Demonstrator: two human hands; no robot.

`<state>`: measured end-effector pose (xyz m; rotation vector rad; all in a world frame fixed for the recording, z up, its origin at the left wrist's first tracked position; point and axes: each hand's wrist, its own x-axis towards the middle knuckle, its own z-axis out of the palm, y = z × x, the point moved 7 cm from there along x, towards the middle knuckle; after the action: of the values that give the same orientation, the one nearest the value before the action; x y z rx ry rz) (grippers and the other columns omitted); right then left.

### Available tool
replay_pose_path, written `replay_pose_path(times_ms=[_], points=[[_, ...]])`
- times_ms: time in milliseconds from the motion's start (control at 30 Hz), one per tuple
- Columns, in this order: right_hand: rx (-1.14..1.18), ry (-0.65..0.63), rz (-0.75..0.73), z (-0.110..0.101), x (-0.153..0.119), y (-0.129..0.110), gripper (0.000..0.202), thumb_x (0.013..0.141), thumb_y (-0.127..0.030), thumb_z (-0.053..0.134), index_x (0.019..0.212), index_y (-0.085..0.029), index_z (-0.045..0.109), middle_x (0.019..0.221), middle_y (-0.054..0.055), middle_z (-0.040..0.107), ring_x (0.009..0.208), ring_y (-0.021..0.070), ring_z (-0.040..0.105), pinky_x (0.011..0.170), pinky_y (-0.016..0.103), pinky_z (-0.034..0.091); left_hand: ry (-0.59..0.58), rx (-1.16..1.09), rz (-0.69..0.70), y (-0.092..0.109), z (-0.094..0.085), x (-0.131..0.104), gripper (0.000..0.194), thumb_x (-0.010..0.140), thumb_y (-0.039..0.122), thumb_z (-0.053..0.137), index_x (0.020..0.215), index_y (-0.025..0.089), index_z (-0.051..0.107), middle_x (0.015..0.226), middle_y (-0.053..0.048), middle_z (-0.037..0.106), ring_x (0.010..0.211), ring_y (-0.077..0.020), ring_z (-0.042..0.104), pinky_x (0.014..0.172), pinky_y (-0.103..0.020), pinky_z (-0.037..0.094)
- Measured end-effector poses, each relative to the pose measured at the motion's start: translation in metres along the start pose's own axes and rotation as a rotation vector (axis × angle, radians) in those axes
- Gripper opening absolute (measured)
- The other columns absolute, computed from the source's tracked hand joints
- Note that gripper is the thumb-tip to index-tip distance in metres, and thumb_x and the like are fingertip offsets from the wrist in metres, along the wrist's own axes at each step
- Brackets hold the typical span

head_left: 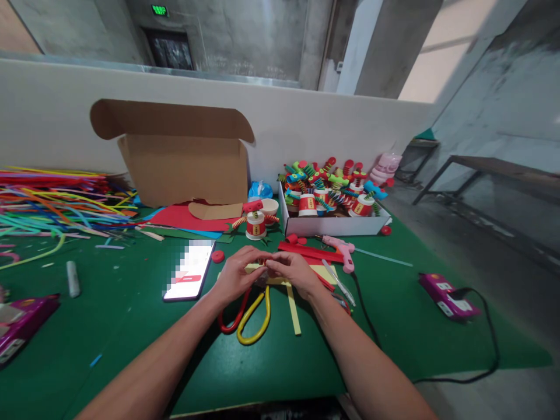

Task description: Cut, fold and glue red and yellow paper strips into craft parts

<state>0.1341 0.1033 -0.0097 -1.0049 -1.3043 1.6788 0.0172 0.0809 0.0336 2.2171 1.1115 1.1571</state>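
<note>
My left hand (242,269) and my right hand (292,271) meet over the middle of the table, fingertips closed together on something small, mostly hidden by the fingers. Beneath them lie scissors, one handle loop red and the other yellow (255,340); their blades are covered by my hands. A pale yellow paper strip (294,312) sticks out below my right hand. Just beyond my hands stands a paper-cup figure (255,226) with springy folded arms and a red top. A red round piece (217,256) lies left of my left hand.
A white box (336,226) holds several cup figures. A pink glue gun (343,249), a silver pen (340,283) and red strips lie right of my hands. Left are a lit phone (190,271), a glue stick (73,279), colourful paper strips (65,204) and an open cardboard box (188,169).
</note>
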Motion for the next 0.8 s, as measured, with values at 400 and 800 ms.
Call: replay_pose_path(times_ms=[400, 800], points=[[-0.003, 0.010, 0.008, -0.0027, -0.0008, -0.0017, 0.033, 0.059, -0.042, 0.075, 0.074, -0.015, 0.066, 0.064, -0.002, 0.060, 0.057, 0.0081, 0.052, 0.063, 0.025, 0.042, 0.024, 0.001, 0.007, 0.0019, -0.0036, 0.0015, 0.017, 0.084, 0.026, 0.054, 0.095, 0.018, 0.065, 0.087, -0.006, 0.063, 0.084, -0.0165, 0.057, 0.075, -0.029, 0.046], [0.027, -0.027, 0.030, 0.0043, -0.0015, 0.0032, 0.036, 0.057, -0.044, 0.076, 0.077, -0.014, 0.065, 0.068, -0.002, 0.062, 0.060, 0.0086, 0.056, 0.064, 0.025, 0.044, 0.024, -0.009, -0.009, 0.0006, 0.0006, -0.0005, 0.019, 0.083, 0.029, 0.054, 0.094, 0.019, 0.067, 0.091, -0.007, 0.059, 0.086, -0.0164, 0.056, 0.077, -0.030, 0.046]])
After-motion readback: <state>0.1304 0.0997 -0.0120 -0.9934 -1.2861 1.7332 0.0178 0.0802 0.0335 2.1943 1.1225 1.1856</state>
